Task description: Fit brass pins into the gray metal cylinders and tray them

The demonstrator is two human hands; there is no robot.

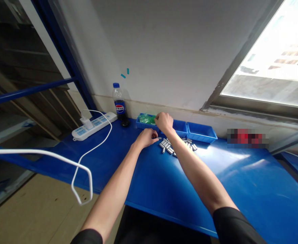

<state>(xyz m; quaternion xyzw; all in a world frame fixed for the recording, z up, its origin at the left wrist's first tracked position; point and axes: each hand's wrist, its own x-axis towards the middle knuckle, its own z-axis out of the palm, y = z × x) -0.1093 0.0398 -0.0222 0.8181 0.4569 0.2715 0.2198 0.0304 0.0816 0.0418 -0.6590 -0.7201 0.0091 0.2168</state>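
Note:
My left hand (146,137) is just above the blue table, in front of the left bin. Its thumb and fingers are closed on a small silvery metal cylinder (159,138), which pokes out to the right. My right hand (164,121) reaches over the row of bins with its fingers curled down at the edge of a crumpled green plastic bag (146,118). Whatever those fingertips hold is hidden. Several loose metal cylinders (169,150) lie in a pile on the table, partly covered by my right forearm.
Three blue bins, among them the right one (202,133), line the wall. To the left stand a cola bottle (120,106) and a white power strip (95,127) with a white cable (98,145) looping past the table edge. A blurred red object (247,138) lies right.

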